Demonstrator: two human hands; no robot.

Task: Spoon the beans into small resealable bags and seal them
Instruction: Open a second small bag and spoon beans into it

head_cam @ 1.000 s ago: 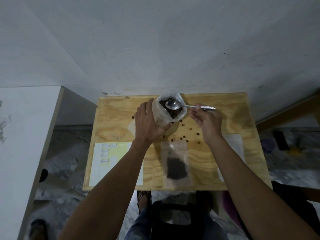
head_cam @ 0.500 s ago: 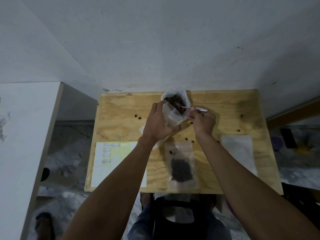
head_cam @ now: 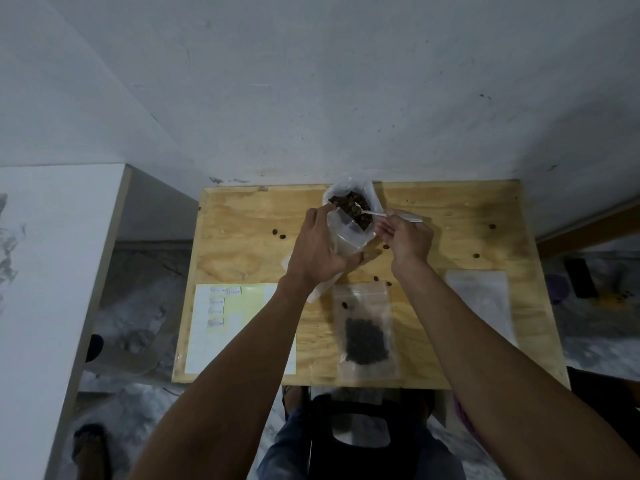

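The beans (head_cam: 350,206) sit dark and heaped in the open mouth of the large clear supply bag (head_cam: 346,220), which stands near the far edge of the plywood table (head_cam: 467,237), and the bowl of the metal spoon (head_cam: 372,212) is now down among them; a second ago it hung above the bag's mouth, so the spoon has dipped in to take a load. The right hand (head_cam: 407,237) pinches the spoon's handle between curled fingers, the handle reaching out to the right of the bag. The left hand (head_cam: 317,249) is wrapped round the bag's near side and steadies it, and it has stayed there through the dip. Under that hand a small empty bag (head_cam: 320,289) peeks out; whether the fingers also hold it I cannot tell. Nearer the table's front edge lies a filled resealable bag (head_cam: 365,332), flat, its beans gathered in the lower half. Loose beans (head_cam: 278,233) are scattered on the wood around the supply bag. To the left lies a label sheet (head_cam: 221,327), to the right a stack of clear bags (head_cam: 479,299). The scoop is likely about to lift, so one bag appears done and another awaits filling.
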